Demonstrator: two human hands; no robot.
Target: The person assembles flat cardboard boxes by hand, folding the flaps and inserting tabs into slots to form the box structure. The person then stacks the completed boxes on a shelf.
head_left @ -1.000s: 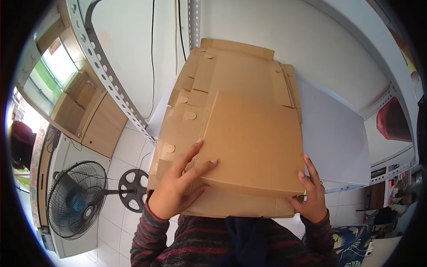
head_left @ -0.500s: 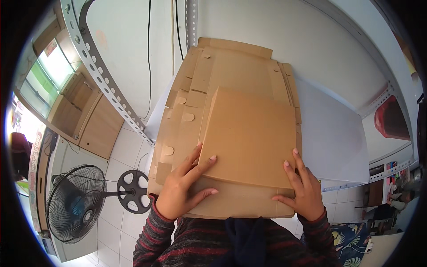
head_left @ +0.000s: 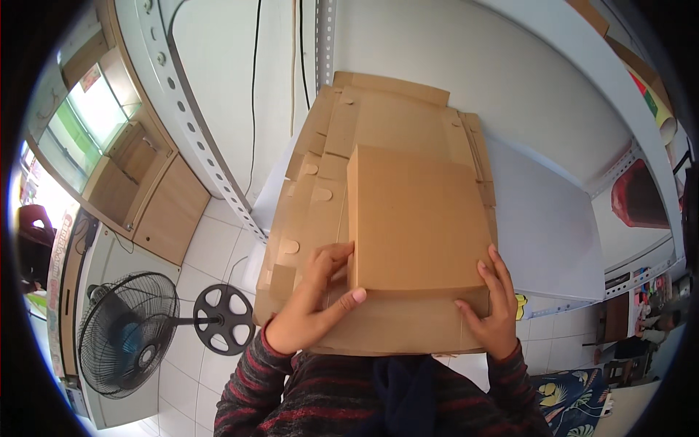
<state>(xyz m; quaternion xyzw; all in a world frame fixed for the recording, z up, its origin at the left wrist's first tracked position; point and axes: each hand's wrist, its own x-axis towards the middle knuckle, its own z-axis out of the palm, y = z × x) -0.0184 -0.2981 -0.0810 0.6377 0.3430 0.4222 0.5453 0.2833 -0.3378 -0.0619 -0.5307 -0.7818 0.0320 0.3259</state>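
Observation:
A plain brown cardboard box (head_left: 419,218) with a closed, smooth top rests on a stack of flattened cardboard boxes (head_left: 393,120). My left hand (head_left: 309,309) grips its near left corner, fingers curled against the left side wall and thumb at the front corner. At the near right corner, my right hand (head_left: 495,309) holds the box with its fingers along the right edge and its thumb low by the front. The flat sheets beneath have cut tabs and slots along their left side. The box's underside is hidden.
A white table (head_left: 546,218) extends to the right of the cardboard. A perforated metal post (head_left: 196,127) rises on the left. Beyond it, a black fan (head_left: 131,335) stands on the tiled floor beside a wooden cabinet (head_left: 167,211). A red plastic item (head_left: 641,193) hangs at the right.
My left hand has shifted from the top of the box onto its left side. The box has tilted or turned slightly, exposing more of its left wall. The view has shifted a little.

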